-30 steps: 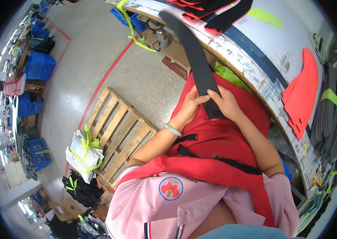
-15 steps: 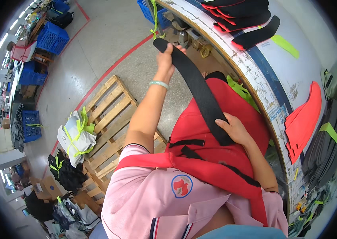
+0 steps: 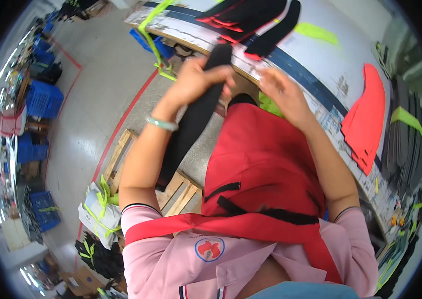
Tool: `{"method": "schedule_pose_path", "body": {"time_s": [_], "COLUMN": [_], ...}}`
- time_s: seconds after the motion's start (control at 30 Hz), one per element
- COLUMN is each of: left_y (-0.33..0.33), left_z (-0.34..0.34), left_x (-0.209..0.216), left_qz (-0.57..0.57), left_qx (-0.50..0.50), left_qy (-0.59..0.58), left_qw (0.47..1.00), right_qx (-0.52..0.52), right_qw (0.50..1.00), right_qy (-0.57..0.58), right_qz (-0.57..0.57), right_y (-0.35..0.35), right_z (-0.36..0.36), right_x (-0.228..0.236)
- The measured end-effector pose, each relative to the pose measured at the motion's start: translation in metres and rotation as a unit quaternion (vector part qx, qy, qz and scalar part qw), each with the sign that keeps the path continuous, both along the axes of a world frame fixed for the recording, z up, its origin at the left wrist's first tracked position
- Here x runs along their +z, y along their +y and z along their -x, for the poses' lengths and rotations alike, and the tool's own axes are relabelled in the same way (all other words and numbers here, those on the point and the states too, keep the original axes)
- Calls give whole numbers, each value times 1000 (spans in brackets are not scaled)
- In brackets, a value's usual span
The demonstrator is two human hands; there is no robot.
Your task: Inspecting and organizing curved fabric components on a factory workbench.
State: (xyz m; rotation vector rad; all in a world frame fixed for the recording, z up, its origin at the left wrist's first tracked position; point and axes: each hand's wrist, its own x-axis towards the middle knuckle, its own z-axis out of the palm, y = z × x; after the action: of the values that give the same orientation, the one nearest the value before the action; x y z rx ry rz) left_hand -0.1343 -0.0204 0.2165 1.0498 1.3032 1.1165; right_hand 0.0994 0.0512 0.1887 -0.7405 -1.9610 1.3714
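My left hand (image 3: pixel 196 82) is closed around a long, curved black fabric strip (image 3: pixel 194 119). One end rises above the thumb, and the rest hangs down beside my left forearm. My right hand (image 3: pixel 286 97) is lifted near the table edge, slightly blurred, fingers apart and nothing visible in them. Beyond both hands, a pile of black pieces with red undersides (image 3: pixel 251 17) lies on the white table (image 3: pixel 316 62). A separate black piece with a red edge (image 3: pixel 277 31) rests beside that pile, close to a yellow-green strip (image 3: pixel 316 33).
Red fabric pieces (image 3: pixel 368 119) lie on the table's right part, beside a tied stack of dark grey pieces (image 3: pixel 401 139). A yellow-green ribbon (image 3: pixel 146 30) hangs at the table's far corner. Left of me are a wooden pallet (image 3: pixel 180 197), a white bundle (image 3: pixel 102 212) and blue crates (image 3: pixel 45 99).
My right hand has let go of the strip's lower end and moved up toward the table. That end has swung left to hang by my left forearm. The view has turned too.
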Motion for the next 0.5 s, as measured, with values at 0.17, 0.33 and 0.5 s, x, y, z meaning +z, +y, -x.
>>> {"method": "schedule_pose_path", "body": {"time_s": [0.17,0.33,0.5], "left_y": [-29,-31,-38], "left_z": [-84,-116,-113], "left_x": [-50,-77,-83], "left_qz": [69,79,143], "left_qx": [-121,-109,-94], "left_qy": [-85,-74,-222], "left_qw": [987,988,960], "right_qx": [-6,-51,44], "right_qw": [986,991,981], "right_qy": [-39,-126,-24], "right_qz": [-162,-10,187], "right_y": [-24,-20,-13], "right_z": [-1,-16,-45], "right_x": [-1,-35,-44]}}
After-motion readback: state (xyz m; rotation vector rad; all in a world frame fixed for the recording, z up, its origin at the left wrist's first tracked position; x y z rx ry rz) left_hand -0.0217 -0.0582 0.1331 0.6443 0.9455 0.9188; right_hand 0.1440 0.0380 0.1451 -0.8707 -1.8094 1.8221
